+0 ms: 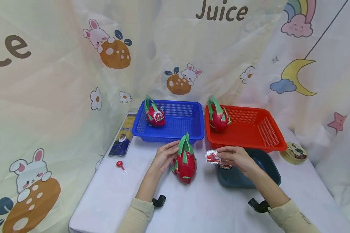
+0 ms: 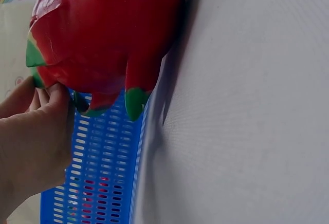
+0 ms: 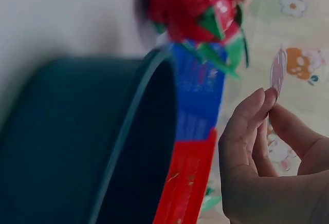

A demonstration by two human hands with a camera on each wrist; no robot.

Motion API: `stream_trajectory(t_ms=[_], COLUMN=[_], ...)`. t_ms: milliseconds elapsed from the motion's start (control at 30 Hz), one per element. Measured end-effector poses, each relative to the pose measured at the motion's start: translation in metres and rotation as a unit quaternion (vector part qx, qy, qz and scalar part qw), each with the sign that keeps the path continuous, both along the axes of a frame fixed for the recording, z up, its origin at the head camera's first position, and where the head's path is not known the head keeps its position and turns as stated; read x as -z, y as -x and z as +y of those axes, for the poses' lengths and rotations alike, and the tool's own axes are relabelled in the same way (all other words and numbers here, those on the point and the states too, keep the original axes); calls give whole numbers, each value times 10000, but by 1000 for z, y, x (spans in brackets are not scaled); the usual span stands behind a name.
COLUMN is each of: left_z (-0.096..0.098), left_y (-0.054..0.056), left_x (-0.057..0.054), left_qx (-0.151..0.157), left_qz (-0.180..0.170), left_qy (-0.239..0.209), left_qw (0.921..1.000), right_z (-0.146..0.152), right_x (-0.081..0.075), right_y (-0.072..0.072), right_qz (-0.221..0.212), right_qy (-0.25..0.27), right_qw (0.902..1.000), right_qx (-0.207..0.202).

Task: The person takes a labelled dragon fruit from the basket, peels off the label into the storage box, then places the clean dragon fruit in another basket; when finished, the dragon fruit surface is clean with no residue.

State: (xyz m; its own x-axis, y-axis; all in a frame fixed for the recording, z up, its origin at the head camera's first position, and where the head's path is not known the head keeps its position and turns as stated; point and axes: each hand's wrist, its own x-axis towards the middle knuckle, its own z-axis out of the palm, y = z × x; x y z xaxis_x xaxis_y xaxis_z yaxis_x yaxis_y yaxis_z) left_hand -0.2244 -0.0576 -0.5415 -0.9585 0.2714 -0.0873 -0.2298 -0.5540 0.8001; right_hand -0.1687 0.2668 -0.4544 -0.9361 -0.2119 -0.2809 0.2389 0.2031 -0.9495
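The fruit (image 1: 184,165) is at ctr of the head frame, on the table (image 1: 192,207), leaves toward the blue basket (image 1: 183,123). The L hand (image 1: 164,157) has its fingers bent and holds it near the leafy end. Just R of it, the R hand (image 1: 236,157) pinches a sticker (image 1: 212,156) btwn thumb & fingertips, clear of the skin. Another sticker (image 1: 226,166) shows under that hand; we can't tell if it's held too.

Progress, as we judge it: the second fruit (image 1: 152,113), in the blue basket's L end, is done, w/ a label (image 1: 158,116) on. Ours shows none on the sides we see, so labelling it is left. The third fruit (image 1: 218,122), L end of the red basket (image 1: 248,129), shows no label from here.

Room: the blue basket's front edge is close beyond the leaves, and the bin (image 1: 248,183) sits under the R forearm, so we'd watch both rims. Gap btwn fruit & sticker is open; bare cloth runs to bottom ctr. Farther out, the lolly (image 1: 119,164) & packet (image 1: 123,136) lie ctr-L, the tin (image 1: 293,153) ctr-R, all well apart.
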Motion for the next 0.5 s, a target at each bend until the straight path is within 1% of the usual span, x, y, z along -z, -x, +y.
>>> stream_trajectory(t_ms=[100, 200, 400, 500], left_z=[1, 1, 2, 3], left_y=[0, 1, 1, 1], left_x=[0, -1, -2, -2], left_qx=[11, -9, -107, -64], left_qz=[-27, -66, -179, -246], left_qy=[12, -40, -111, -132], left_qw=[10000, 10000, 9997, 9996], right_z=[16, 32, 63, 76], right_x=[1, 1, -4, -3], right_y=[1, 4, 11, 15], right_qz=[-58, -19, 14, -77], right_qy=[-93, -238, -660, -796], right_qw=[9998, 9994, 9977, 9967], right_qx=[-137, -264, -149, -125])
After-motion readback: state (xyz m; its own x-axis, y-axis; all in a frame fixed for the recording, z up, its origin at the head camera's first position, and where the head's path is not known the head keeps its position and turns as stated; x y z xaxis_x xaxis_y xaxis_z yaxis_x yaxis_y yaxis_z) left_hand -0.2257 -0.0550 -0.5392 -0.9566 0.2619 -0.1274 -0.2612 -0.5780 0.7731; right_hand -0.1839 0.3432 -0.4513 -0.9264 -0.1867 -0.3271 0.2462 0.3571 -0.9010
